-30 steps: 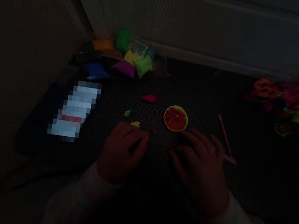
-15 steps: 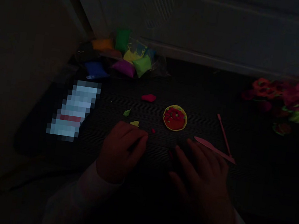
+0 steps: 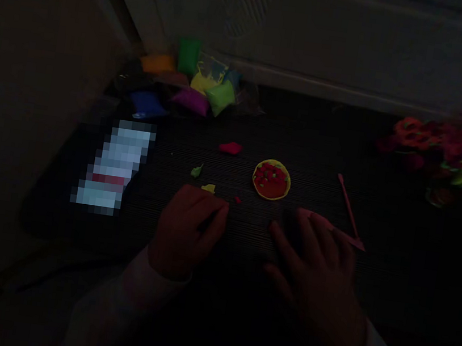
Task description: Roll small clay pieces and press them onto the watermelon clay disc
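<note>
My left hand [image 3: 188, 233] rests on the dark table with fingers curled and thumb against them; whatever they hold, if anything, is hidden. Just beyond it lie a small yellow clay piece [image 3: 209, 188], a green clay piece [image 3: 197, 170] and a tiny red bit [image 3: 237, 200]. My right hand [image 3: 316, 271] is palm down with its fingers spread, partly covering a pink clay knife [image 3: 350, 239]. Whether anything lies under its fingers is too dark to tell. Between and beyond both hands sits a round yellow-rimmed clay dish [image 3: 269, 198] with red and green bits on an orange-red base.
A red clay lump [image 3: 230, 148] lies beyond my left hand. A pink stick tool [image 3: 347, 204] touches the knife's end. Coloured clay packets [image 3: 191, 101] are heaped at the back left, above a lit phone [image 3: 115, 165]. Colourful clay flowers [image 3: 454, 141] stand at the back right.
My right hand has slid slightly forward and right, over more of the knife. A dark reddish speck seen by its index fingertip no longer shows. My left hand stays put.
</note>
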A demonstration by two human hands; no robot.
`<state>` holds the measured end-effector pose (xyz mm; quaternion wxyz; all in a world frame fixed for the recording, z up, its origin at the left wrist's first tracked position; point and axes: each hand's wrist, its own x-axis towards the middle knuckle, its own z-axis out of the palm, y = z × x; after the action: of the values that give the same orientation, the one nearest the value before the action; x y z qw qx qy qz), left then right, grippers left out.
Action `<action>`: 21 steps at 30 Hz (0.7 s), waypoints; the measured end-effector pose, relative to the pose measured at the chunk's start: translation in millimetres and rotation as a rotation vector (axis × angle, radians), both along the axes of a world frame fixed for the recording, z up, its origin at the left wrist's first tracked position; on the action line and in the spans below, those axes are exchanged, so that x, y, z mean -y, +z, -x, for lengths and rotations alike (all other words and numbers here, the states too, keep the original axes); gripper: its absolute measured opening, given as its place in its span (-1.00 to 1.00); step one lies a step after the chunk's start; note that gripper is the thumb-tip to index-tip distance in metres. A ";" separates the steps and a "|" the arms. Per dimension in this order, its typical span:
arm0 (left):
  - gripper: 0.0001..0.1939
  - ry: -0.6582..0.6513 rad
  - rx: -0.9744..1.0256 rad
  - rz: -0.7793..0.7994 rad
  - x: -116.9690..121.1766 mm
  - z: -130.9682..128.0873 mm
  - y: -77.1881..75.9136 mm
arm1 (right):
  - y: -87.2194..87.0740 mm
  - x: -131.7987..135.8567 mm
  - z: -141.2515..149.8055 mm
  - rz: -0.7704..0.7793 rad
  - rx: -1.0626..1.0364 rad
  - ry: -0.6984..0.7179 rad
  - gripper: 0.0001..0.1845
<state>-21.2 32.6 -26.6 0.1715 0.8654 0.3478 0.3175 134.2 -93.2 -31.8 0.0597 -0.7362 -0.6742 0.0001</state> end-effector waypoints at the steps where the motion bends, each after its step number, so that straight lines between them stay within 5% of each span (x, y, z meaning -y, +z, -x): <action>1: -0.92 -0.002 0.002 0.003 0.1 -0.1 0.2 | 0.2 -0.1 -0.3 0.006 -0.006 0.035 -0.47; 21: -0.91 0.008 -0.015 0.018 0.9 0.7 0.3 | 1.0 -2.0 -4.8 0.018 -0.025 0.080 -0.46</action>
<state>-21.9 31.7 -26.3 0.1752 0.8648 0.3552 0.3087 139.0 -91.3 -30.7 0.0614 -0.7091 -0.7022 0.0179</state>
